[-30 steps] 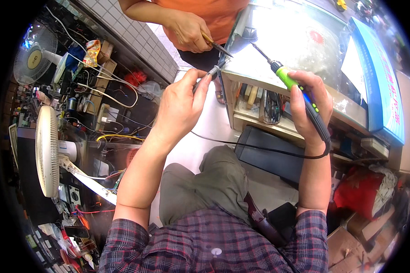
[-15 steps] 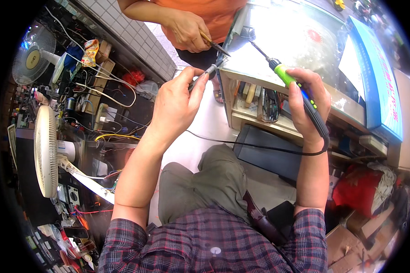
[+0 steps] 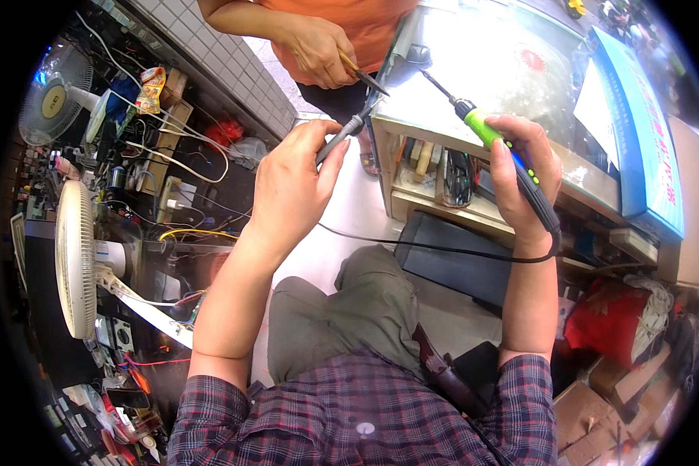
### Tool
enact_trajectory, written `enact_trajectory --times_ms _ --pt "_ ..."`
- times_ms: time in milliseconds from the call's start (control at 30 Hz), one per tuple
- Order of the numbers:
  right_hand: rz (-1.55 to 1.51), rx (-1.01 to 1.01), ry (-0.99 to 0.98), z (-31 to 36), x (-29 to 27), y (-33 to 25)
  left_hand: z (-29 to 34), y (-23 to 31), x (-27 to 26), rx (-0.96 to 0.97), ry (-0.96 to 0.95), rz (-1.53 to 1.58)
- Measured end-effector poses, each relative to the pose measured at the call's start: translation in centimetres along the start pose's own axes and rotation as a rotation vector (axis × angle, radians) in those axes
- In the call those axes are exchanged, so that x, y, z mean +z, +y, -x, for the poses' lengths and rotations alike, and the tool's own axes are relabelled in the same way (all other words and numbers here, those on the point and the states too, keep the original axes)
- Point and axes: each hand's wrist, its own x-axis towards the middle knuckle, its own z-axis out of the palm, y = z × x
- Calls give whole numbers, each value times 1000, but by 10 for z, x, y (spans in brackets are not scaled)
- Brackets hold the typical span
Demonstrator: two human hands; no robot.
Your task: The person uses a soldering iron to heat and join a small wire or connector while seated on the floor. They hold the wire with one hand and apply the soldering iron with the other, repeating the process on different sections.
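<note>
At the near side, in front of the checked shirt (image 3: pixel 349 404) and olive trousers (image 3: pixel 311 326), both forearms reach toward the far side. A black cable (image 3: pixel 443 248) runs from the right hand leftward toward the left forearm. Right hand (image 3: pixel 530 163): the grip is clamped on the handle of a green-and-black soldering iron (image 3: pixel 478 123), whose long axis slants from near right to far left, with its bit over the desk (image 3: pixel 497 46). Left hand (image 3: pixel 291 179): the grip is pinched about a grey pen-shaped tool (image 3: pixel 349 128), its long axis slanting from near left to far right, beside the desk's left corner. The two axes converge; the bit lies far and right of the grey tool, well apart. Farther off, a co-worker's hand (image 3: pixel 318 50) holds a yellow-handled pointed tool (image 3: pixel 359 74), nearer to the left hand; whether it touches the grey tool cannot be told.
</note>
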Motion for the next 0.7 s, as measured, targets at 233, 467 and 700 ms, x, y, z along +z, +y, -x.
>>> enact_trajectory --times_ms 233,467,700 --pt "-88 10 -127 5 -2 1 4 -11 6 74 37 -47" --pt "-95 -70 -201 -3 2 7 -1 -9 6 77 20 -124" --pt "-58 -79 -217 -7 9 20 -9 -21 17 63 7 -75"
